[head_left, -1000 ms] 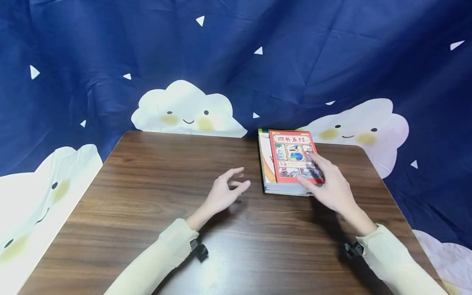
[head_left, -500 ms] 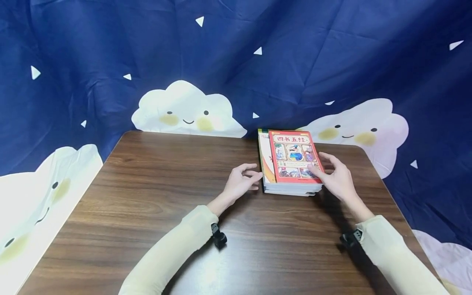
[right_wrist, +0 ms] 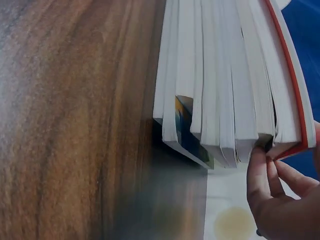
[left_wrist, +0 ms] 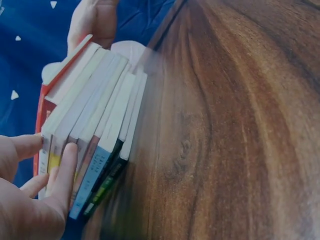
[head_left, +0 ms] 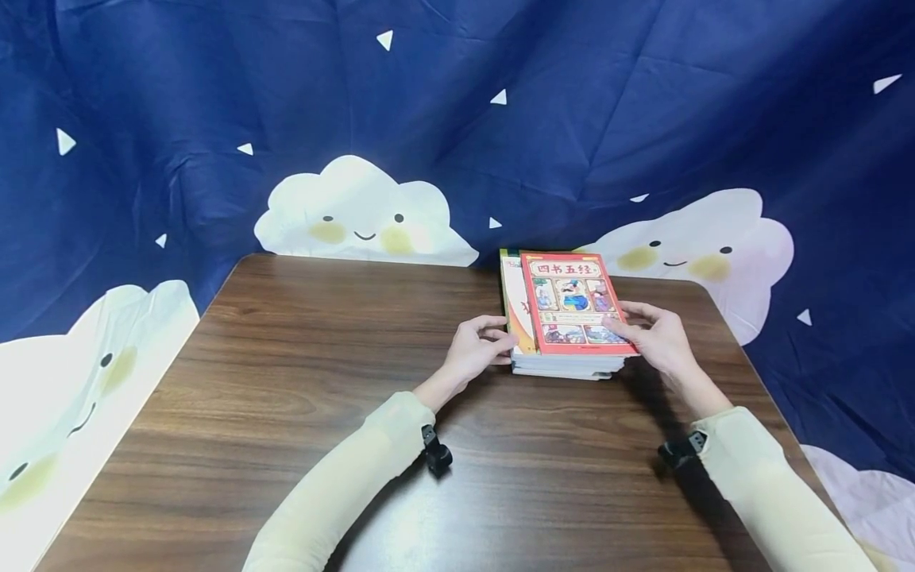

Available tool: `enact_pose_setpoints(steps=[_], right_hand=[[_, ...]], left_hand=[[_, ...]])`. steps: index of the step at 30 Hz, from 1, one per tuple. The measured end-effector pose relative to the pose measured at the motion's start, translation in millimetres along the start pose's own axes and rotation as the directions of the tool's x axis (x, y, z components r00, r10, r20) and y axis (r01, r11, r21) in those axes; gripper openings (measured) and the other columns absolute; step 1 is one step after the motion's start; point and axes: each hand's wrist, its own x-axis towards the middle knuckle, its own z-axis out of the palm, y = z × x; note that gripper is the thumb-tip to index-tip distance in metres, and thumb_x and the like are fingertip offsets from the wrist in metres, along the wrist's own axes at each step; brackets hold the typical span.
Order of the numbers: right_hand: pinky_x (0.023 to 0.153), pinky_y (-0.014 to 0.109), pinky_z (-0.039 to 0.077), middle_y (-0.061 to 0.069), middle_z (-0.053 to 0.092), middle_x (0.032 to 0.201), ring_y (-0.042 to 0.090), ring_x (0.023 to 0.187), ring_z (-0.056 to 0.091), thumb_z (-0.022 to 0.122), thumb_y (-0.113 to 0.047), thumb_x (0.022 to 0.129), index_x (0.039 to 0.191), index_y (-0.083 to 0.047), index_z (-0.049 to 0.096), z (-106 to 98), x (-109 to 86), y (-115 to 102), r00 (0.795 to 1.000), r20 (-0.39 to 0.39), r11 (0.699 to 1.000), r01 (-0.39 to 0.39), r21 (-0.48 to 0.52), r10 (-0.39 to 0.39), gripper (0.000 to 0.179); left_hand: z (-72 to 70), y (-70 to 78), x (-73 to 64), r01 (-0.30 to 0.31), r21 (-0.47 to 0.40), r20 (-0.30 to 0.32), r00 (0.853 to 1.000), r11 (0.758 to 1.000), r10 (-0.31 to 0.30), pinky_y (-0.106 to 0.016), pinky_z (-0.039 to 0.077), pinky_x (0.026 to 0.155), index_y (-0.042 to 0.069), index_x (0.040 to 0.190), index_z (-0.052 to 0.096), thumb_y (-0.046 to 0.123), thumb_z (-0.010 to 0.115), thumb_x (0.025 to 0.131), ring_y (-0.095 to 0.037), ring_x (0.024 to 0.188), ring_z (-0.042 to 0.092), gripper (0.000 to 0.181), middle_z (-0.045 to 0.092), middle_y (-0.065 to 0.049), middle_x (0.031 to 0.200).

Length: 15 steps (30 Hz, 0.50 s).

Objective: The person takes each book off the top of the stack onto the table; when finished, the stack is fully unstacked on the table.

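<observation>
A stack of books stands at the back right of the table. On top lies a red picture-covered book, set to the right over a white-and-orange book. My right hand pinches the red book's right edge, thumb on the cover and fingers beneath it, as the right wrist view shows. That side of the red book sticks out past the pages below. My left hand is at the stack's left side, its fingers touching the spines, fairly straight and gripping nothing.
The brown wooden table has rounded back corners. Behind it hangs a dark blue cloth with white clouds and triangles, close to the stack's back edge. Black wrist cameras sit on both cream sleeves.
My left hand has moved right to the stack's spines. My right hand has drawn back from over the red cover to its right edge, taken hold there, and shifted the edge slightly right.
</observation>
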Motion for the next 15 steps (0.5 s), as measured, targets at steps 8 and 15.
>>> enact_pose_setpoints(steps=[8,15], right_hand=[[0.063,0.014,0.062,-0.025,0.073,0.081,-0.005,0.074,0.070,0.077,-0.029,0.098,0.140,0.002,0.060,-13.7,2.5,7.6,0.990,0.072,0.957,-0.136,0.256,0.122,0.054],[0.063,0.020,0.066,-0.005,0.081,0.086,0.006,0.075,0.077,0.073,-0.013,0.100,0.106,-0.025,0.072,-40.8,-8.4,19.7,0.973,0.175,0.772,-0.227,0.594,0.151,0.013]], left_hand=[[0.8,1.1,1.6,0.035,-0.036,0.016,0.999,0.999,-0.034,-0.034,0.071,0.078,0.000,0.141,0.062,0.002,0.073,0.097,-0.008,0.074,0.072,0.045,0.069,-0.005,0.099],[1.3,0.3,2.9,0.053,-0.064,0.029,0.998,0.997,-0.051,-0.034,0.071,0.079,-0.001,0.142,0.061,-0.001,0.072,0.097,-0.009,0.076,0.071,0.046,0.067,-0.006,0.100]])
